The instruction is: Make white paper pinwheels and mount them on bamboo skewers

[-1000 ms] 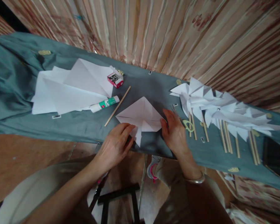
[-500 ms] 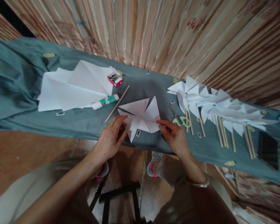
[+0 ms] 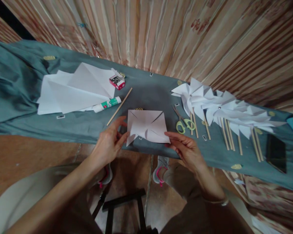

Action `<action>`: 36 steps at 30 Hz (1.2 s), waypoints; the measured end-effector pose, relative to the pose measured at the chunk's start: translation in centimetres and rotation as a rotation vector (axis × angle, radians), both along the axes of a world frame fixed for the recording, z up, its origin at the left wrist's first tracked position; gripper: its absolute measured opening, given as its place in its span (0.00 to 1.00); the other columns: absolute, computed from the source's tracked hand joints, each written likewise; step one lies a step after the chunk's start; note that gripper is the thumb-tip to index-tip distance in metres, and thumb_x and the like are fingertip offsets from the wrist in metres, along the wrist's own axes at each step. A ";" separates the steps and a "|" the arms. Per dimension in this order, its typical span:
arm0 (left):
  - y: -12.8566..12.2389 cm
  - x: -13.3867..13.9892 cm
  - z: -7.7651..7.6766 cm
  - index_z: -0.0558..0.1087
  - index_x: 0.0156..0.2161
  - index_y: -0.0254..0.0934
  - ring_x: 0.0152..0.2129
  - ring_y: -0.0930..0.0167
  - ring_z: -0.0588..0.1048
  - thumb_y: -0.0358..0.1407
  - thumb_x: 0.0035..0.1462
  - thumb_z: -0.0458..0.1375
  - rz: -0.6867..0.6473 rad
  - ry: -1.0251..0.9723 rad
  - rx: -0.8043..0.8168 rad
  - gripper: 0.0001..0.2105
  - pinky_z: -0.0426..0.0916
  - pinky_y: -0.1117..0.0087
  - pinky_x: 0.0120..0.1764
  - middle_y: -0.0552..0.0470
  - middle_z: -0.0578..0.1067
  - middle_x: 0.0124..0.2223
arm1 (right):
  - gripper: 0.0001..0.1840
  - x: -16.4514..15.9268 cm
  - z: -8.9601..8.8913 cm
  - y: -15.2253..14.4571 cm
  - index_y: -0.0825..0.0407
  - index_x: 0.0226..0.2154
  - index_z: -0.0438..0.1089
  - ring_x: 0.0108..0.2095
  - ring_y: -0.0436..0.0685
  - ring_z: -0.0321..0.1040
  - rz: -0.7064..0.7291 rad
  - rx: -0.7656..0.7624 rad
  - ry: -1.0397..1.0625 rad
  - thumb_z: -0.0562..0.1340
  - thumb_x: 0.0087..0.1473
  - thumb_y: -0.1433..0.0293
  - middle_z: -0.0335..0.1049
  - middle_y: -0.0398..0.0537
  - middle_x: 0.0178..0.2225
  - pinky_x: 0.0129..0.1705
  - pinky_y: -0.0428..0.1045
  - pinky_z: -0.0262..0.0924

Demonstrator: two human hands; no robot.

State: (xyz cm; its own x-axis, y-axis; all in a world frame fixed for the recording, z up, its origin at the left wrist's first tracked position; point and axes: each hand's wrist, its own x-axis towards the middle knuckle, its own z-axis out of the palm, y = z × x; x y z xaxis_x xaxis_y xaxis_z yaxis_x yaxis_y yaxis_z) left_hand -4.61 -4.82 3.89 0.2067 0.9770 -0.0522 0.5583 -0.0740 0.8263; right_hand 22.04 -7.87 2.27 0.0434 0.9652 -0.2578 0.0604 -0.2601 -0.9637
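Observation:
A white square sheet of paper (image 3: 146,125) lies on the cloth in front of me, with slits running in from its corners. Its lower left corner is split at the cut. My right hand (image 3: 184,146) pinches the paper's lower right corner between thumb and fingers. On the other side, my left hand (image 3: 111,138) has its fingers apart, the thumb tip at the paper's left edge. A wooden stick (image 3: 119,106) lies just beyond the left hand. Scissors with light green handles (image 3: 185,123) rest to the right of the paper.
On the left are white paper sheets (image 3: 75,89), a glue stick (image 3: 107,104) and a small red box of metal pins (image 3: 117,81). Several paper pinwheels (image 3: 219,107) on sticks overlap at the right, near a dark phone (image 3: 275,152). A curtain (image 3: 146,35) hangs behind the narrow cloth-covered table (image 3: 146,87).
The paper has turned and its flaps now lie flatter, making a squarer outline. My right hand has closed on its lower right corner; my left hand has shifted slightly left with its fingers wider.

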 end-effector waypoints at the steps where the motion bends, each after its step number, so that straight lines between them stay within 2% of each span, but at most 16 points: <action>1: -0.2 0.0 0.1 0.60 0.59 0.35 0.23 0.74 0.76 0.41 0.60 0.52 -0.012 -0.005 -0.032 0.23 0.71 0.72 0.26 0.44 0.75 0.49 | 0.12 -0.2 -0.2 -0.2 0.46 0.38 0.78 0.30 0.53 0.74 0.016 0.022 -0.029 0.64 0.49 0.64 0.79 0.44 0.32 0.35 0.51 0.72; 4: -0.4 -0.1 0.3 0.58 0.59 0.36 0.23 0.73 0.77 0.41 0.60 0.52 0.007 -0.052 -0.092 0.24 0.72 0.72 0.25 0.42 0.74 0.51 | 0.12 -0.7 -0.4 -0.8 0.47 0.38 0.77 0.29 0.53 0.74 0.067 0.120 -0.188 0.62 0.50 0.67 0.79 0.43 0.30 0.33 0.50 0.71; 8: -0.2 -0.2 0.8 0.58 0.60 0.35 0.32 0.68 0.80 0.39 0.60 0.52 0.054 -0.136 -0.090 0.23 0.76 0.67 0.34 0.38 0.69 0.56 | 0.13 -1.5 -0.2 -1.5 0.48 0.41 0.76 0.36 0.55 0.75 0.170 0.277 -0.451 0.60 0.54 0.70 0.79 0.47 0.38 0.39 0.52 0.70; 11: 0.1 -0.2 0.7 0.59 0.59 0.35 0.39 0.66 0.78 0.38 0.62 0.52 0.052 -0.121 0.007 0.22 0.76 0.63 0.39 0.38 0.69 0.57 | 0.12 -2.2 0.2 -1.6 0.50 0.42 0.75 0.35 0.55 0.74 0.252 0.454 -0.592 0.58 0.57 0.70 0.79 0.48 0.35 0.39 0.51 0.69; 14: 0.2 -0.2 0.3 0.63 0.57 0.35 0.45 0.65 0.74 0.36 0.63 0.51 -0.041 0.006 0.206 0.18 0.72 0.58 0.47 0.40 0.70 0.55 | 0.12 -2.5 0.5 -1.4 0.53 0.41 0.75 0.32 0.55 0.73 0.296 0.567 -0.688 0.57 0.59 0.71 0.77 0.48 0.30 0.36 0.50 0.68; 18: -0.2 0.5 -0.7 0.66 0.57 0.35 0.55 0.61 0.66 0.34 0.64 0.50 -0.297 0.140 0.416 0.17 0.63 0.53 0.57 0.43 0.71 0.56 | 0.13 -2.1 0.6 -1.0 0.54 0.43 0.74 0.30 0.55 0.71 0.335 0.566 -0.796 0.56 0.59 0.72 0.75 0.48 0.28 0.33 0.50 0.66; 22: -0.6 1.3 -1.5 0.65 0.59 0.36 0.58 0.61 0.63 0.33 0.65 0.50 -0.419 0.171 0.445 0.18 0.63 0.51 0.56 0.43 0.70 0.59 | 0.14 -1.5 0.4 -0.8 0.52 0.45 0.73 0.34 0.56 0.71 0.392 0.581 -0.842 0.56 0.59 0.73 0.77 0.49 0.34 0.38 0.52 0.67; 26: -0.7 1.5 -1.9 0.69 0.55 0.37 0.58 0.59 0.62 0.33 0.64 0.51 -0.469 0.204 0.447 0.16 0.62 0.50 0.56 0.43 0.70 0.58 | 0.14 -1.3 0.1 -0.7 0.49 0.45 0.73 0.43 0.60 0.68 0.364 0.657 -0.934 0.56 0.59 0.73 0.73 0.53 0.47 0.44 0.57 0.68; 29: -0.6 1.5 -2.0 0.73 0.51 0.37 0.59 0.58 0.62 0.33 0.64 0.51 -0.469 0.219 0.462 0.14 0.61 0.50 0.56 0.43 0.70 0.58 | 0.13 -1.3 -0.2 -0.6 0.47 0.43 0.73 0.55 0.64 0.60 0.341 0.737 -0.985 0.57 0.59 0.73 0.59 0.52 0.60 0.51 0.61 0.64; 31: -0.5 1.6 -2.0 0.75 0.49 0.37 0.59 0.58 0.62 0.33 0.63 0.52 -0.475 0.227 0.466 0.12 0.61 0.50 0.56 0.42 0.70 0.57 | 0.12 -1.1 -0.3 -0.4 0.48 0.41 0.74 0.60 0.66 0.53 0.352 0.776 -0.978 0.57 0.59 0.73 0.53 0.50 0.63 0.56 0.65 0.60; 33: -0.5 1.8 -1.8 0.75 0.47 0.36 0.59 0.57 0.62 0.32 0.63 0.52 -0.480 0.231 0.467 0.12 0.61 0.50 0.56 0.41 0.70 0.57 | 0.11 -0.9 -0.2 -0.2 0.49 0.39 0.75 0.63 0.67 0.51 0.370 0.749 -0.946 0.57 0.59 0.73 0.54 0.51 0.63 0.58 0.66 0.57; 36: -0.4 1.9 -1.7 0.75 0.46 0.36 0.59 0.57 0.62 0.32 0.63 0.52 -0.488 0.235 0.468 0.11 0.62 0.51 0.55 0.41 0.70 0.56 | 0.11 -0.8 -0.1 0.4 0.49 0.38 0.76 0.59 0.64 0.58 0.365 0.611 -0.834 0.57 0.60 0.72 0.64 0.53 0.58 0.58 0.64 0.58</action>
